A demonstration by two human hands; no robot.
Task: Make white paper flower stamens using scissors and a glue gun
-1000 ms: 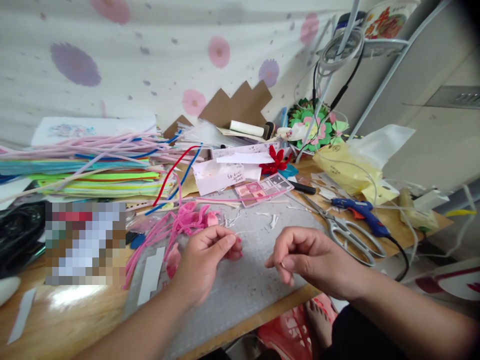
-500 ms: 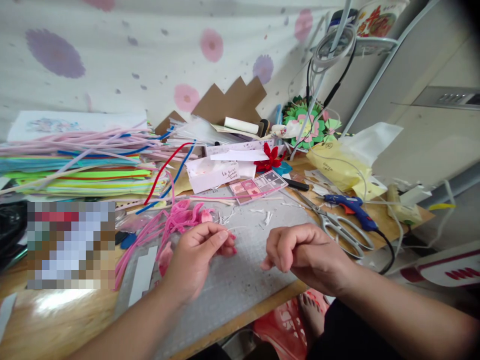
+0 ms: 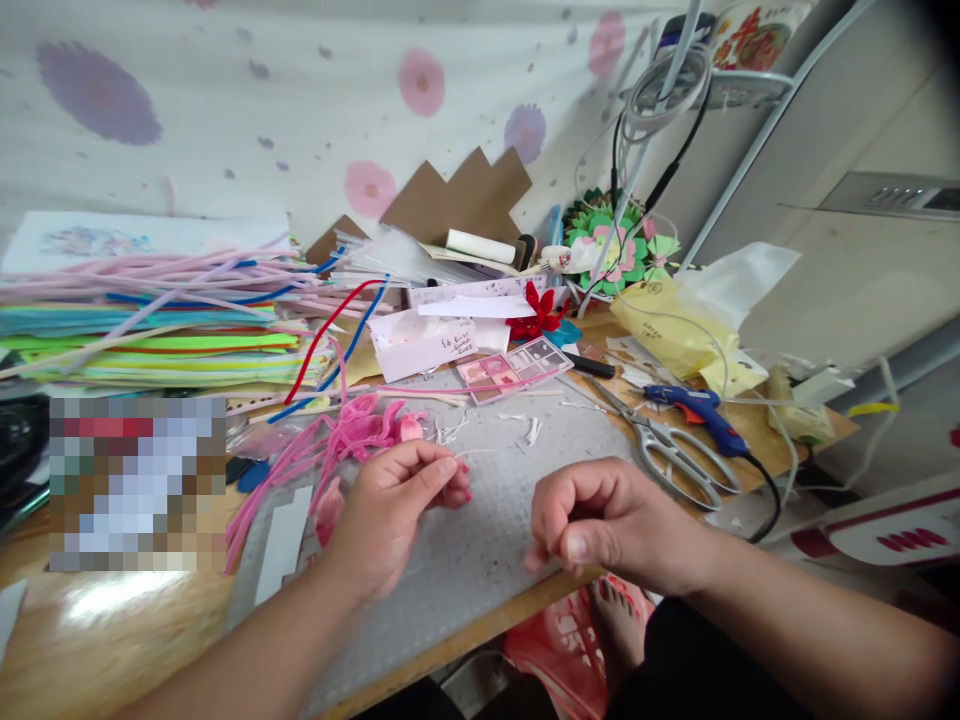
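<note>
My left hand (image 3: 401,505) is closed in a pinch over the grey cutting mat (image 3: 480,590). A thin white strand (image 3: 476,453) sticks out to the right from between its thumb and index finger. Small pink-red spots show at those fingertips, too small to make out. To the right, my right hand (image 3: 607,520) is curled with the thumb close to the index finger; what it holds, if anything, is hidden. Behind my left hand lie bent pink fuzzy stems (image 3: 367,425), and a pink petal-like piece (image 3: 328,512) is beside its wrist. Short white strands (image 3: 532,430) are scattered farther back.
Scissors (image 3: 682,460) and a blue glue gun (image 3: 701,415) with a cord lie at the right. A pink palette (image 3: 514,370) and a red flower (image 3: 536,312) are at the back. Bundles of coloured fuzzy stems (image 3: 150,355) fill the left.
My right thumb has come into view as the hand turned and its fingers shifted. My left hand stays almost still with the strand. The whole view has moved slightly.
</note>
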